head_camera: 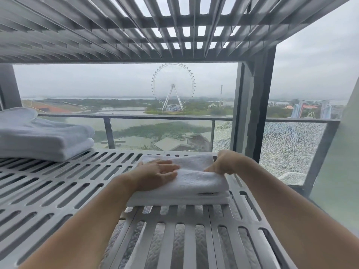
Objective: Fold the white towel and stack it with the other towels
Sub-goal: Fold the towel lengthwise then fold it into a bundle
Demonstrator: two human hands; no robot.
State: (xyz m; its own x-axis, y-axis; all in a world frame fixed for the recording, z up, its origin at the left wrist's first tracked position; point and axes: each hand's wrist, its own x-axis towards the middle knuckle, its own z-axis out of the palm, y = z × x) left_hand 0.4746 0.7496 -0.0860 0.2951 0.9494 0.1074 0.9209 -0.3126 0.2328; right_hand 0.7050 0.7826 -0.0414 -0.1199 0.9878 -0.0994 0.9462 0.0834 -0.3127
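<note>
Location of work item: the white towel (194,183) lies folded in several layers on the slotted shelf (58,181), lower centre-right of the frame, close to the shelf's right edge.
Left hand: the left hand (159,171) lies flat on the towel's left half, fingers straight and together, pressing down.
Right hand: the right hand (223,164) pinches the top layer near the towel's far right corner, fingers curled over the cloth.
Destination: the stack of folded towels (44,136) sits at the left edge of the frame on the same shelf, well apart from the work item.
Handling, weight: judged light; either hand should carry it.
Handling, stiffness: soft and limp. Layers are likely to sag and slide open if lifted by one edge.
Handling, grip: terry pile offers good friction; slipping from the fingers is unlikely.
Recommended hold: slide flat hands under both short sides, or clamp all the layers together between thumb and fingers at the folded edge, not at the loose edges.
Towel texture: looped, matte pile; rounded fold at the near side; layer edges visible at the near right corner.
Shelf material: rigid grey panel, plastic or coated metal (cannot tell which), with rows of long rounded slots. A loose corner could drop into a slot.
Upper shelf (136,26): same slatted build, overhead.
Background: a glass railing (291,148), visibly cracked at right; a Ferris wheel (173,86) beyond it.
</note>
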